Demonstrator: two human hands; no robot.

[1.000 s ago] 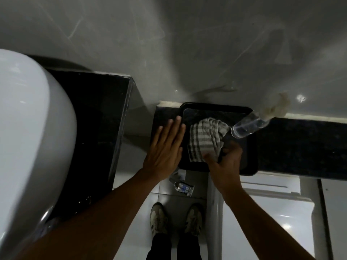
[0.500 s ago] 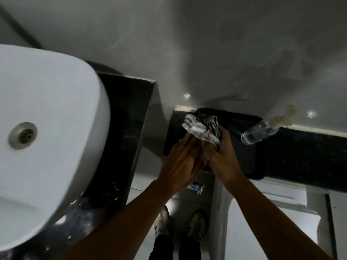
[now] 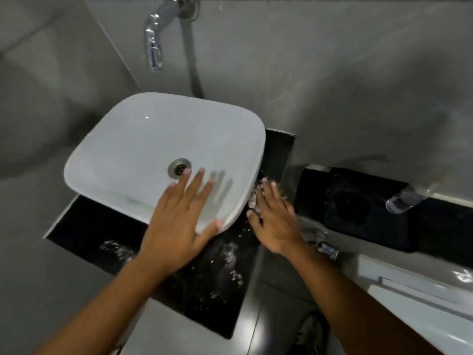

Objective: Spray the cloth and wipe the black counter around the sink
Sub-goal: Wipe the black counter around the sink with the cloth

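A white basin (image 3: 143, 152) sits on the black counter (image 3: 204, 285), which glints with wet specks. My left hand (image 3: 181, 221) lies flat, fingers spread, on the basin's near right rim. My right hand (image 3: 273, 219) presses the checked cloth (image 3: 253, 198) onto the counter strip to the right of the basin; only a pale edge of the cloth shows past my fingers. The clear spray bottle (image 3: 401, 201) lies on the lower black ledge at the right.
A black tray (image 3: 363, 213) sits on the lower ledge (image 3: 448, 226) right of the counter. A chrome tap (image 3: 153, 47) and hose hang on the grey wall above the basin. A small bottle (image 3: 326, 248) and my shoe (image 3: 309, 331) are on the floor below.
The view has swung left from the tray to the basin. My right hand carried the cloth off the tray to the counter beside the basin; my left hand went onto the basin rim.
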